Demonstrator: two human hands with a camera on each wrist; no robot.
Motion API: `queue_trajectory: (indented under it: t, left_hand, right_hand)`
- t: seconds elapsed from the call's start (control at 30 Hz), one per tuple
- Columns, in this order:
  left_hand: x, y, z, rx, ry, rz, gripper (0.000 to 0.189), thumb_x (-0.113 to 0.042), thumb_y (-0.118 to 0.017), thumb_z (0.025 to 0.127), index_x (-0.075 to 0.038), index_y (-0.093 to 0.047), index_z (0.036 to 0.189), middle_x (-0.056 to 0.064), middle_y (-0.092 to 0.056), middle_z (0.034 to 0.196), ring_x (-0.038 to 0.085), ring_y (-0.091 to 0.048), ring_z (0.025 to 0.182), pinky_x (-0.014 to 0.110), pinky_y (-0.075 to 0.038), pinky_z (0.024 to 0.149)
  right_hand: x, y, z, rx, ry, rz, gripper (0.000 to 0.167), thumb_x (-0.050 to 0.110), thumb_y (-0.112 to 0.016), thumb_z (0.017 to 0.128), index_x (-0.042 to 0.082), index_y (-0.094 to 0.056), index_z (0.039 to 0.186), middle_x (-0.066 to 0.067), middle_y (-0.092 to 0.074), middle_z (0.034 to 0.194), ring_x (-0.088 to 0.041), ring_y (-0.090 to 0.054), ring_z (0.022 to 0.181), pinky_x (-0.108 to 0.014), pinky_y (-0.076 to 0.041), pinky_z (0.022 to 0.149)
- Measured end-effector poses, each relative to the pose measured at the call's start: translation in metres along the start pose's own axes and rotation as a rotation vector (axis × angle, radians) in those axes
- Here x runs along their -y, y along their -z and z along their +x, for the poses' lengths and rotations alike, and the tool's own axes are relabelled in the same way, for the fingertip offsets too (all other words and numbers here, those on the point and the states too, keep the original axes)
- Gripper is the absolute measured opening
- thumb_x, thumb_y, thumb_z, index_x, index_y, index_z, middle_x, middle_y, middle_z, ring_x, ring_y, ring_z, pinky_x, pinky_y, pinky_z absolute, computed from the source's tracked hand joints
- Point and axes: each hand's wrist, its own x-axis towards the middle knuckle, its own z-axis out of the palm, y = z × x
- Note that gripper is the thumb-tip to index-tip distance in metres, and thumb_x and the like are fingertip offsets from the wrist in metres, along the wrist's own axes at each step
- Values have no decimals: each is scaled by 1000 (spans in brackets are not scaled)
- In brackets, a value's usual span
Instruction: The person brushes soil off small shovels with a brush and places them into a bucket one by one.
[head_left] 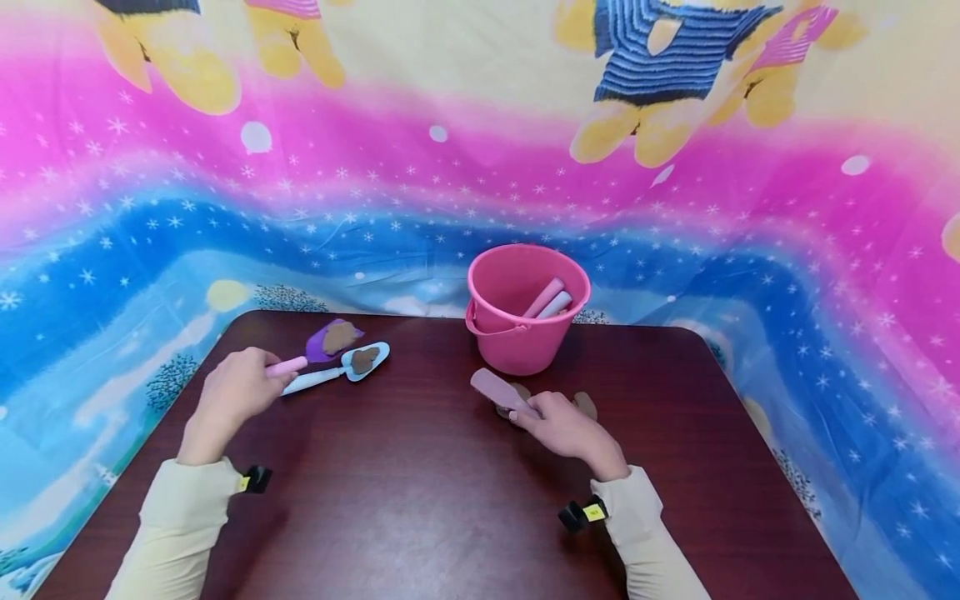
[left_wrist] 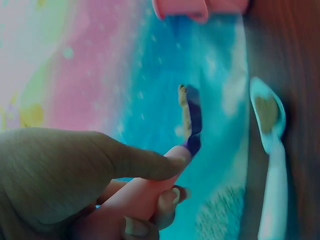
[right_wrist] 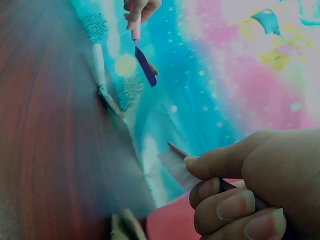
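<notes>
My left hand grips the pink handle of a purple trowel, thumb along the top. A brown lump rides on its blade, which is raised above the table in both wrist views. Just beside it lies a light blue trowel with another brown lump in its scoop. In my right hand is a mauve brush with a flat head, pinched between thumb and curled fingers; pale bristles show in the right wrist view. Brown pieces lie on the table near this hand, partly hidden by it.
A pink bucket stands at the table's back edge, beyond the right hand. Inside it lean a pink handle and a whitish handle. The dark wooden table is bordered behind and at the sides by a printed cloth.
</notes>
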Motion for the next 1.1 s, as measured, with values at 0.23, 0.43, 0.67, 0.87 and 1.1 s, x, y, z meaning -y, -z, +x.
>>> queue_trajectory:
  t: [0.23, 0.43, 0.67, 0.87, 1.1]
  left_hand:
    - [-48, -8, -1, 69, -96, -39, 32, -28, -76, 89, -1, -78, 106, 9, -73, 80, 22, -58, 66, 43, -49, 63]
    - [-84, -19, -1, 101, -153, -87, 24, -34, -79, 88, -10, -81, 90, -2, -56, 54, 16, -50, 55, 33, -40, 54]
    - [-121, -35, 4, 120, -253, -84, 20, -36, -83, 84, -16, -82, 80, -9, -63, 59, 13, -55, 61, 33, -44, 58]
    - [-146, -48, 9, 164, -385, 11, 20, -30, -88, 80, -15, -76, 74, -7, -64, 62, 12, -56, 59, 32, -48, 59]
    - [-166, -57, 11, 179, -419, -22, 22, -28, -89, 78, -17, -73, 68, -8, -61, 59, 12, -55, 56, 30, -47, 56]
  right_hand:
    - [10, 6, -7, -57, -9, 62, 25, 30, -60, 103, 15, -67, 83, 1, -47, 58, -14, -37, 47, -26, -30, 44]
    - [23, 5, -11, -126, 6, 122, 23, 30, -60, 103, 13, -65, 90, 0, -46, 59, -14, -36, 47, -26, -30, 44]
    - [36, -1, -15, -170, 29, 196, 20, 29, -62, 102, 10, -66, 99, 0, -46, 62, -13, -37, 49, -25, -32, 45]
    - [43, -7, -13, -186, 74, 184, 17, 27, -60, 103, 11, -67, 100, 3, -42, 63, -9, -35, 53, -23, -30, 49]
    - [47, -13, -12, -178, 63, 174, 18, 28, -60, 103, 13, -65, 96, 3, -42, 61, -10, -36, 50, -23, -30, 47]
